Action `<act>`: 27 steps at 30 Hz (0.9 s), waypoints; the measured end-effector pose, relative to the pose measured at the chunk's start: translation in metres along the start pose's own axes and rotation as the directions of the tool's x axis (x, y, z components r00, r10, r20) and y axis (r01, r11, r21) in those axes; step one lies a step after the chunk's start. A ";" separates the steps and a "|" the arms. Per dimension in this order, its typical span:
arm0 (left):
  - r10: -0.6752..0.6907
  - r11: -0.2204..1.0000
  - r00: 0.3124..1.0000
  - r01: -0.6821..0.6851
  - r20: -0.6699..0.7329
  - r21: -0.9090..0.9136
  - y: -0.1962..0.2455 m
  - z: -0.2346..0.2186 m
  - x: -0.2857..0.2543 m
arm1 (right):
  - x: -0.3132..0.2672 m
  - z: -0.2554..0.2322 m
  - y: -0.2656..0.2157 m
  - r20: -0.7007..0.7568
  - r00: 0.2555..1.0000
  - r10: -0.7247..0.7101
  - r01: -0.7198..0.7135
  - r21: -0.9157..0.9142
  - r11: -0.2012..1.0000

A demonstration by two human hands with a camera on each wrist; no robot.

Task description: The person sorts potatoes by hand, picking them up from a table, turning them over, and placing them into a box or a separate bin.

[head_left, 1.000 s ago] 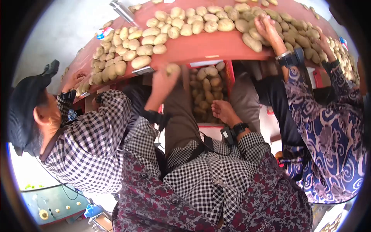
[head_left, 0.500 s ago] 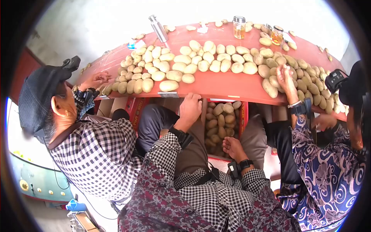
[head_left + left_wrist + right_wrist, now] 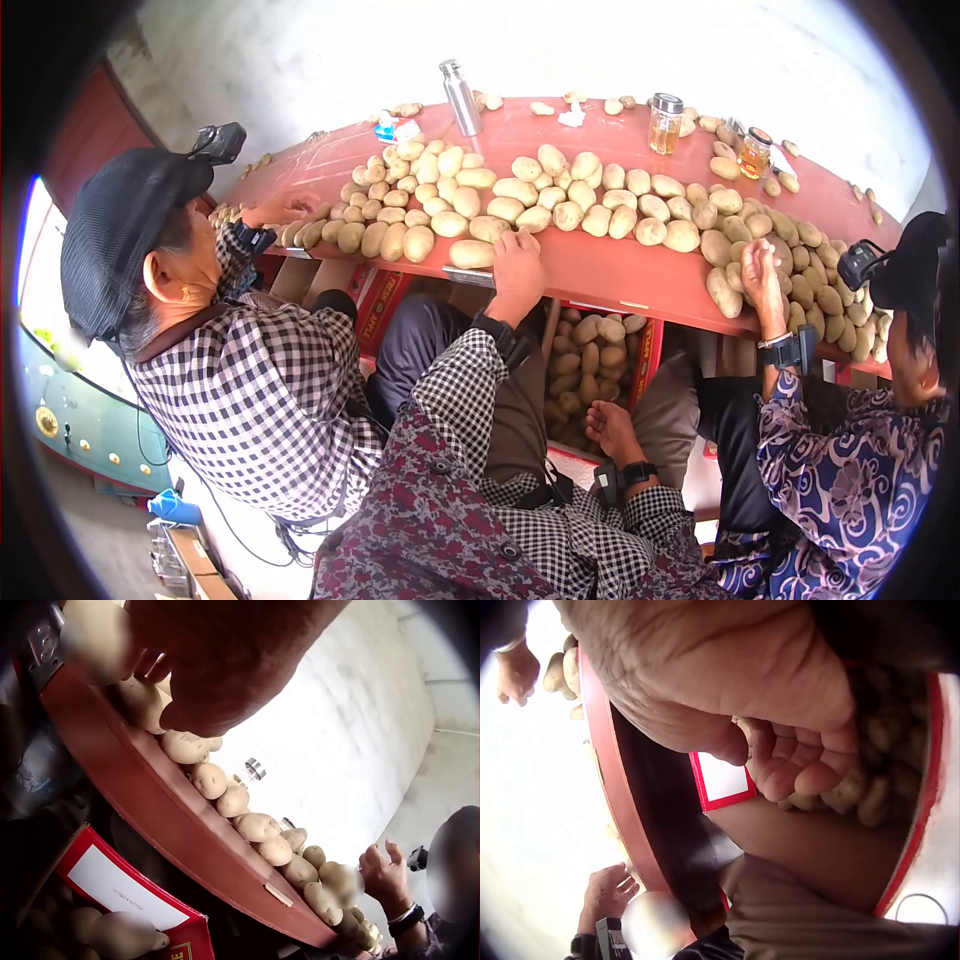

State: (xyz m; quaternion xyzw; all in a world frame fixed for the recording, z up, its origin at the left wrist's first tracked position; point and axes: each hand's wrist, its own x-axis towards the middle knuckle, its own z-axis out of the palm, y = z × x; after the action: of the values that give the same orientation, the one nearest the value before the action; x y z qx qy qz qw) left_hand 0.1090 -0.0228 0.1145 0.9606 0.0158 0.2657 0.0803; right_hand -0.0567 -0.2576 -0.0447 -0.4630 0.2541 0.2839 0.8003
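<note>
My left hand reaches over the table's front edge to the row of potatoes. In the left wrist view its bent fingers come right up to a potato, and part of that potato is hidden by the hand. Beside the hand, a large potato lies at the edge by a metal plate. My right hand hangs loosely curled over a red-edged box of potatoes between my legs. The right wrist view shows the relaxed fingers holding nothing, with potatoes below.
People sit on both sides; one hand is among potatoes at left, another at the right pile. A steel bottle and two glass jars stand towards the back of the red table.
My left hand, blurred with a potato at its fingertips a second ago, came without it to the table edge, then up to the potatoes. My right hand stays over the box. The head view has shifted.
</note>
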 end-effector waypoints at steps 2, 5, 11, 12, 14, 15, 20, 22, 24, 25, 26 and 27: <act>-0.005 0.998 1.000 0.007 -0.026 0.055 -0.010 0.003 0.001 | 0.000 0.001 -0.001 -0.013 1.000 0.007 -0.007 -0.015 1.000; -0.017 1.000 0.998 0.015 0.059 0.020 -0.019 -0.004 0.003 | 0.005 0.001 -0.002 -0.026 0.999 0.019 -0.019 -0.004 1.000; 0.044 0.999 0.999 -0.044 0.010 0.015 -0.017 0.000 0.009 | 0.012 0.003 -0.002 -0.053 0.998 0.034 -0.034 -0.009 0.999; 0.032 0.998 0.999 -0.030 0.041 -0.049 -0.017 0.003 0.008 | 0.013 0.004 -0.001 -0.057 0.998 0.029 -0.030 -0.013 0.999; 0.019 0.983 0.995 -0.001 0.095 -0.184 -0.018 0.004 0.007 | 0.011 0.007 0.001 -0.066 0.998 0.007 -0.009 -0.021 1.000; 0.050 0.981 0.992 -0.027 0.117 -0.192 -0.016 -0.002 0.004 | 0.011 0.007 0.002 -0.069 0.998 0.011 -0.013 -0.021 1.000; 0.309 0.903 0.923 -0.210 0.229 -0.374 0.005 -0.037 -0.034 | 0.009 0.010 0.001 -0.099 0.995 0.024 -0.026 -0.017 1.000; 0.472 0.842 0.850 -0.357 0.234 -0.405 0.009 -0.032 -0.052 | 0.010 0.008 0.002 -0.064 0.998 0.017 -0.019 -0.029 0.999; 0.547 0.813 0.785 -0.414 0.292 -0.409 0.013 -0.025 -0.067 | 0.010 0.004 0.002 -0.042 0.999 0.009 -0.011 -0.028 1.000; 0.542 0.826 0.765 -0.407 0.348 -0.391 0.014 -0.024 -0.073 | 0.008 0.004 0.003 -0.031 1.000 0.003 -0.004 -0.021 1.000; 0.535 0.837 0.743 -0.402 0.401 -0.372 0.015 -0.022 -0.077 | 0.007 0.003 0.002 -0.021 1.000 -0.006 0.006 -0.015 1.000; 0.520 0.846 0.751 -0.387 0.407 -0.367 0.014 -0.023 -0.079 | 0.006 0.002 0.003 -0.026 1.000 -0.013 0.012 -0.013 1.000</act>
State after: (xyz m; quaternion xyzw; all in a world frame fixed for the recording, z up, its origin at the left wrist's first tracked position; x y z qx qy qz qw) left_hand 0.0294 -0.0391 0.0967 0.9509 -0.2757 0.0236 0.1389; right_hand -0.0546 -0.2531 -0.0496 -0.4735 0.2599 0.2743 0.7956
